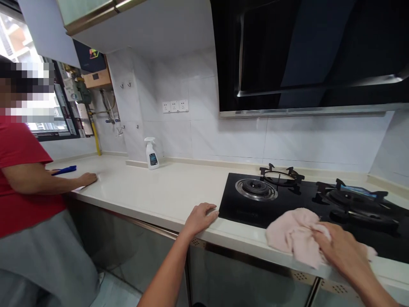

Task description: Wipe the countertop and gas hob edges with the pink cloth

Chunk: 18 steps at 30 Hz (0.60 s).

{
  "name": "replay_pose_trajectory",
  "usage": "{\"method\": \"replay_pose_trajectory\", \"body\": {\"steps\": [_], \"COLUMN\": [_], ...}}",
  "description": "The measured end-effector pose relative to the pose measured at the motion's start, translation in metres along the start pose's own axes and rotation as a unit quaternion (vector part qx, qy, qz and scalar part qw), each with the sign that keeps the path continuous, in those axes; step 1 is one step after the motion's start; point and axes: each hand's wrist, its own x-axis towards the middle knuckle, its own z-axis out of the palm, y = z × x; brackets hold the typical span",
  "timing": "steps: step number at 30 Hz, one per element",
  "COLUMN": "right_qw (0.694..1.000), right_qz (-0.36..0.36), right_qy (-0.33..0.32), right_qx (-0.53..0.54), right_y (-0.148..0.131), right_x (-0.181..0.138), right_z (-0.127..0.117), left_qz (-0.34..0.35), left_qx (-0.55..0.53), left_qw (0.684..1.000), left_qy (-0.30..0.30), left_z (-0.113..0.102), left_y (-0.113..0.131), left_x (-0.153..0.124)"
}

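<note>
"Beginning from the cloth [295, 234], where is it?"

"One pink cloth lies bunched across the front of the hob [244, 211] and the counter [182, 187]; the right hand [343, 247] grips it."

"And the left hand [200, 219]?"

"It holds nothing, fingers a little bent, and rests on the counter, just beside the hob's corner."

"What else?"

"The hob has two burners [256, 187] and two pot stands [298, 177]. Farther left are one bottle [153, 159], three sockets [174, 106] and one person [25, 175] in red."
</note>
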Motion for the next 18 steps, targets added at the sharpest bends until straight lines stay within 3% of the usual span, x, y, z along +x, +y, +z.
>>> {"method": "replay_pose_trajectory", "body": {"steps": [3,6,11,18], "right_qw": [0.993,0.984,0.987,0.985], "right_qz": [0.104,0.139,0.074,0.029], "right_qy": [0.016,0.043,-0.007,0.017], "right_qx": [-0.051,-0.103,-0.142,-0.170], "right_y": [0.043,0.049,0.000,-0.064], "right_x": [-0.003,-0.003,0.003,-0.005], "right_z": [-0.024,-0.035,-0.023,-0.004], "left_qz": [0.004,0.004,-0.002,0.000], "left_qx": [0.012,0.030,0.064,0.077], "left_qw": [1.000,1.000,0.998,0.997], "left_qy": [-0.001,-0.005,-0.003,0.007], "left_z": [-0.001,-0.002,-0.002,0.000], "left_y": [0.002,0.006,0.013,0.011], "left_x": [0.000,0.000,-0.001,-0.001]}}
